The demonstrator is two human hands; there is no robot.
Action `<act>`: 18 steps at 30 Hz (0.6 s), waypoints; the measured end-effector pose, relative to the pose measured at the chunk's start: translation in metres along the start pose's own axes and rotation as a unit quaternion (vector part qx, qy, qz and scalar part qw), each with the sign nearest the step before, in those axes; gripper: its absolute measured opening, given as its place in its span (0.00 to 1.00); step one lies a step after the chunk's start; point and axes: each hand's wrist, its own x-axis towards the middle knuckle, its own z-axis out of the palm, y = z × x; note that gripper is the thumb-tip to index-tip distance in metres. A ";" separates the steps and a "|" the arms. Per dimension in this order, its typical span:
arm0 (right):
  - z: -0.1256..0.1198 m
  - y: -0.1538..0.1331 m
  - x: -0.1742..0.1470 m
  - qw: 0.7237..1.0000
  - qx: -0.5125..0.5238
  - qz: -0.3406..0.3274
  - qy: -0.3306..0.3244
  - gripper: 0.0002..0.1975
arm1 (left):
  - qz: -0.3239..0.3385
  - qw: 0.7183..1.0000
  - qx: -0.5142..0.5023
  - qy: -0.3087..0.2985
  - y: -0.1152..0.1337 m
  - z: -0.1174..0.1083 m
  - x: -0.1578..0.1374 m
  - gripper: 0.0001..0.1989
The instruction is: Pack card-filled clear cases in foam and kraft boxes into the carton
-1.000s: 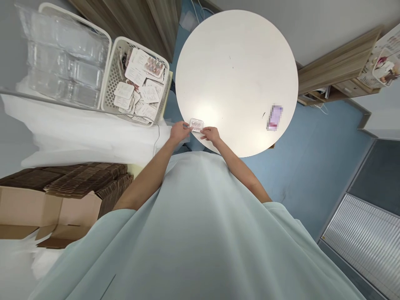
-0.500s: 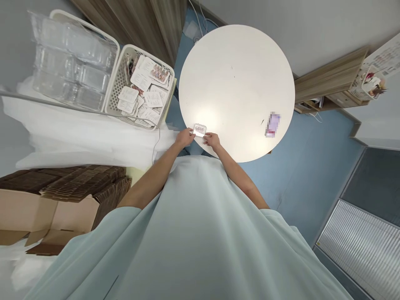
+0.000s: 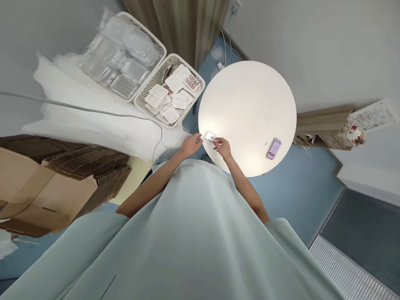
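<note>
A small clear plastic case (image 3: 208,136) with a row of small pinkish pieces in it is held at the near left edge of the round white table (image 3: 250,104). At the case's left edge, my left hand (image 3: 190,145) has its fingertips and thumb curled in. My right hand (image 3: 223,148) pinches the right side, its fingers partly covering that end. The case looks slightly tilted. Whether its underside rests on the tabletop cannot be made out.
A purple blurred object (image 3: 273,148) lies on the table's right side. On the left stand a basket of printed cards (image 3: 139,100) and a basket of clear plastic boxes (image 3: 163,43). Stacked brown cardboard (image 3: 112,175) and a grey cable (image 3: 103,111) are nearer.
The view has turned, so the table and baskets sit lower and farther right. Between my hands the case has tilted, and my right fingers now reach farther over its right end.
</note>
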 end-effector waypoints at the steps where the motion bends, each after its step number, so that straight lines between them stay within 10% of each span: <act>1: -0.001 -0.007 -0.001 1.000 -0.012 -0.019 -0.005 0.10 | 0.002 1.000 -0.014 0.014 0.000 -0.003 -0.005 0.21; 9: 0.022 -0.074 -0.002 0.974 -0.125 -0.170 -0.079 0.11 | -0.006 0.974 -0.128 0.188 -0.017 -0.036 -0.044 0.17; 18: 0.089 -0.130 -0.006 0.916 -0.212 -0.282 -0.190 0.13 | -0.115 0.875 -0.209 0.422 -0.093 -0.069 -0.077 0.27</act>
